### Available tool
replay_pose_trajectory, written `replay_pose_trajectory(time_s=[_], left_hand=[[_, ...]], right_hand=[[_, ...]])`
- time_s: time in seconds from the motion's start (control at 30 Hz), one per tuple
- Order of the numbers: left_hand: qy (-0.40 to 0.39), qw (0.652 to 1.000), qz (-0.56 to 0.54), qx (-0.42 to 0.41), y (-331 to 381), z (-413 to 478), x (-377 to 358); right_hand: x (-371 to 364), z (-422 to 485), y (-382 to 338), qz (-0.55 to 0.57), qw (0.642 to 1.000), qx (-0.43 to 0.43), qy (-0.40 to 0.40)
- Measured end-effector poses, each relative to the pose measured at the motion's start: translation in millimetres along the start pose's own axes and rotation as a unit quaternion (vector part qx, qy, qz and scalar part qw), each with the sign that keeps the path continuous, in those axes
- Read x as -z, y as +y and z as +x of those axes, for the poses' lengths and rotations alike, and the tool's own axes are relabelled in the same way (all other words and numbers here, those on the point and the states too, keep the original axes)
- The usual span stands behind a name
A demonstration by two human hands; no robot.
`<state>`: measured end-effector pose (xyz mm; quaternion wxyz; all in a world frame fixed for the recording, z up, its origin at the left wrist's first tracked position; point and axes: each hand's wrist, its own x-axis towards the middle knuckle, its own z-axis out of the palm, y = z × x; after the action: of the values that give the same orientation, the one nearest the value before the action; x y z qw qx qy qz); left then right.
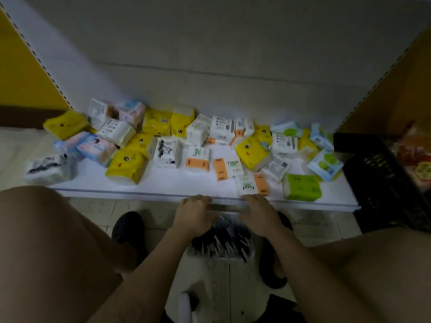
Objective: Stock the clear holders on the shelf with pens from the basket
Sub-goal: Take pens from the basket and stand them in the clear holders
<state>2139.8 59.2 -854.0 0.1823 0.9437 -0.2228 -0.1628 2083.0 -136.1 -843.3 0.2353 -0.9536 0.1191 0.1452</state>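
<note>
Both my hands grip a clear holder [227, 208] at the front edge of the white shelf [163, 190]. My left hand [193, 215] holds its left side and my right hand [261, 216] its right side. A dense bunch of dark pens [221, 241] with pale ends stands in the holder, below and between my hands. Under it on the floor is a white perforated basket [221, 283]; I cannot tell what is in it. The picture is dim and blurred.
Many tissue packs [127, 167], yellow, white, orange, blue and green, lie scattered across the shelf. A black plastic crate [377, 183] stands at the right end. My bare knees fill the lower left and right, and my dark shoes [127, 227] rest on the tiled floor.
</note>
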Motion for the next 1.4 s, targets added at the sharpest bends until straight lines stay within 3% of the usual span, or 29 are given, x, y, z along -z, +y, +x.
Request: replay_pose_trajectory(time_s=[0.23,0.43,0.57,0.7,1.07,1.4], left_hand=[[-0.155,0.978,-0.095,0.1,-24,-2,-64],[-0.176,0.969,-0.103,0.143,-34,-2,-103],[-0.217,0.96,-0.089,0.153,-42,0,-118],[-0.275,0.956,-0.034,0.093,-55,2,-137],[-0.265,0.96,0.067,0.064,-50,8,-154],[-0.199,0.972,0.023,0.119,-47,18,-161]], right_hand=[[-51,-3,35,0.039,0.981,-0.066,-0.18],[-79,6,46,0.053,0.954,-0.092,-0.281],[-96,14,61,0.055,0.953,-0.123,-0.27],[-123,24,64,0.064,0.949,-0.134,-0.277],[-155,35,62,-0.002,0.924,-0.177,-0.339],[-142,28,52,0.045,0.963,-0.176,-0.202]])
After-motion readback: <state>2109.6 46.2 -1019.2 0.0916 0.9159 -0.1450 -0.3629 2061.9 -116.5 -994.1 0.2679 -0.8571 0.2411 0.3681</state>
